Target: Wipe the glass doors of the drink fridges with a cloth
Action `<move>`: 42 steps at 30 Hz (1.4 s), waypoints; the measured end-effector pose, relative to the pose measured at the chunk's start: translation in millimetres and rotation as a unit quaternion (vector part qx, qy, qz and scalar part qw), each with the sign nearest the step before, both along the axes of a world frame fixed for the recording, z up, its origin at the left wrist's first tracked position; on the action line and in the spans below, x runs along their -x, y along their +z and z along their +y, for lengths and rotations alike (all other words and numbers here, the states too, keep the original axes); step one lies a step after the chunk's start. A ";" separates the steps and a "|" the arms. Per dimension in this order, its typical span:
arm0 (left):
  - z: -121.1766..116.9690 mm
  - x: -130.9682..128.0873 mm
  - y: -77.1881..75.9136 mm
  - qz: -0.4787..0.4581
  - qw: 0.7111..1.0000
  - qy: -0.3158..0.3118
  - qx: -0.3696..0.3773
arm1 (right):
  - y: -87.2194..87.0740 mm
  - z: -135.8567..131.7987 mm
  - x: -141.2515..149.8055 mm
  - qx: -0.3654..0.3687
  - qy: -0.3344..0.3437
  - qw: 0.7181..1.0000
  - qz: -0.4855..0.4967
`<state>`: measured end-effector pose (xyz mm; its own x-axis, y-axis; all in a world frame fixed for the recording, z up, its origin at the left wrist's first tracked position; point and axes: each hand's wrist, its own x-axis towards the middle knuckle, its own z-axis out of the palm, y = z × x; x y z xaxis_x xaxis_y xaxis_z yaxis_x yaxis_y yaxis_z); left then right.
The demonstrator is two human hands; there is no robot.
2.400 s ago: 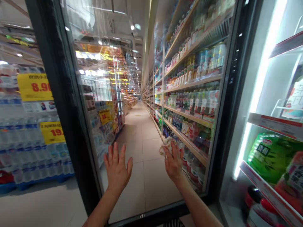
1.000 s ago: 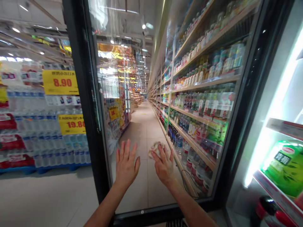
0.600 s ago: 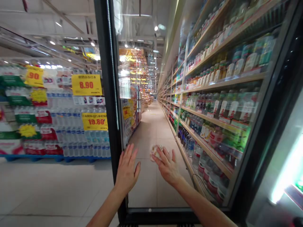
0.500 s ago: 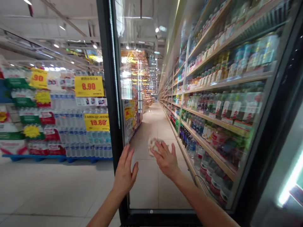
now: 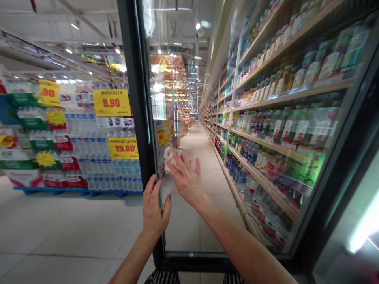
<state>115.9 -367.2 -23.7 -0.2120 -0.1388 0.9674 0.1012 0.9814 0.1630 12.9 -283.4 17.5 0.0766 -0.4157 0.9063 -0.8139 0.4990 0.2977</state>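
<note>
A black-framed glass door (image 5: 207, 225) stands in front of me. My right hand (image 5: 188, 179) is laid against its pane with the fingers spread, pressing a crumpled whitish cloth (image 5: 170, 157) to the glass. Part of the cloth is hidden behind the fingers. At the left upright of the black door frame (image 5: 137, 98) is my left hand (image 5: 155, 209), its fingers stretched out and thumb apart. It holds nothing and appears to rest against the frame's edge.
Shelves of bottled drinks (image 5: 278, 146) show in the pane on the right. To the left, stacked packs of bottled water (image 5: 103, 157) with yellow price signs (image 5: 111, 103) sit on a blue pallet (image 5: 56, 191). A blurred bright light strip (image 5: 364, 225) is at far right.
My right hand has moved the cloth left and up across the glass, closer to the left upright. My left hand stays by the frame. The view has shifted slightly.
</note>
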 end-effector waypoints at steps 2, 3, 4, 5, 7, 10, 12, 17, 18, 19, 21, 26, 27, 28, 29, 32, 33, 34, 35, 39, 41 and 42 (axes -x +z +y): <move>1.8 1.3 -1.0 -0.003 1.000 -0.003 -0.006 | 2.2 2.8 0.5 0.027 -0.012 0.999 -0.029; 2.2 1.9 -2.1 -0.007 1.000 -0.005 -0.006 | -5.6 6.8 0.5 0.020 -0.008 0.999 -0.025; 2.3 2.6 -3.4 -0.011 1.000 -0.007 -0.006 | -17.5 12.4 0.7 0.004 -0.001 1.000 -0.013; 2.1 3.5 -4.7 -0.015 1.000 -0.008 -0.006 | -31.1 19.0 1.6 -0.014 0.006 1.000 0.002; 1.6 6.6 -6.6 -0.023 1.000 -0.011 0.001 | -51.7 32.7 5.9 -0.035 0.009 0.999 0.019; 3.5 15.1 -6.1 -0.029 0.999 -0.012 0.008 | -42.7 47.1 15.1 0.014 -0.018 1.000 0.006; 7.5 22.3 -4.6 -0.030 0.999 -0.011 0.012 | -20.6 51.8 19.2 0.082 -0.046 0.995 -0.013; 19.4 35.5 -4.4 -0.041 0.999 0.000 0.034 | -25.9 65.6 19.5 0.087 -0.058 0.994 -0.017; 21.2 37.0 -4.6 -0.045 0.998 0.007 0.039 | -35.8 70.3 19.9 0.068 -0.054 0.996 -0.012; 22.9 38.6 -4.5 -0.051 0.998 0.013 0.046 | -43.6 75.2 21.3 0.055 -0.051 0.997 -0.007; 26.9 42.6 -3.1 -0.060 0.996 0.017 0.065 | -46.1 84.7 27.6 0.058 -0.052 0.997 0.000; 40.2 54.7 3.1 -0.063 0.995 0.028 0.070 | -11.4 106.1 46.4 0.163 -0.112 0.980 -0.026; 42.1 56.1 3.4 -0.065 0.995 0.032 0.068 | -13.6 110.5 47.0 0.163 -0.117 0.979 -0.028; 43.4 57.0 3.2 -0.067 0.995 0.035 0.067 | -21.1 115.1 46.2 0.152 -0.118 0.981 -0.030; 44.2 57.5 2.7 -0.068 0.995 0.037 0.068 | -32.5 119.8 44.5 0.136 -0.117 0.983 -0.029; 45.3 58.0 1.3 -0.072 0.994 0.042 0.075 | -66.9 131.6 40.8 0.095 -0.114 0.988 -0.035; 46.3 58.6 1.4 -0.073 0.994 0.044 0.075 | -70.9 134.0 41.8 0.093 -0.118 0.988 -0.037; 48.1 59.6 1.9 -0.072 0.994 0.046 0.073 | -69.4 135.6 44.0 0.101 -0.123 0.986 -0.039; 50.9 60.9 2.9 -0.070 0.994 0.047 0.073 | -63.2 136.7 47.3 0.117 -0.131 0.984 -0.040; 69.3 67.5 7.4 -0.072 0.991 0.021 0.112 | -35.0 140.6 59.4 0.184 -0.162 0.969 -0.038; 78.1 69.5 7.4 -0.080 0.988 0.004 0.130 | -44.8 146.1 57.6 0.176 -0.169 0.969 -0.041; 81.4 70.0 6.6 -0.082 0.988 0.000 0.132 | -55.8 149.8 55.0 0.164 -0.174 0.970 -0.044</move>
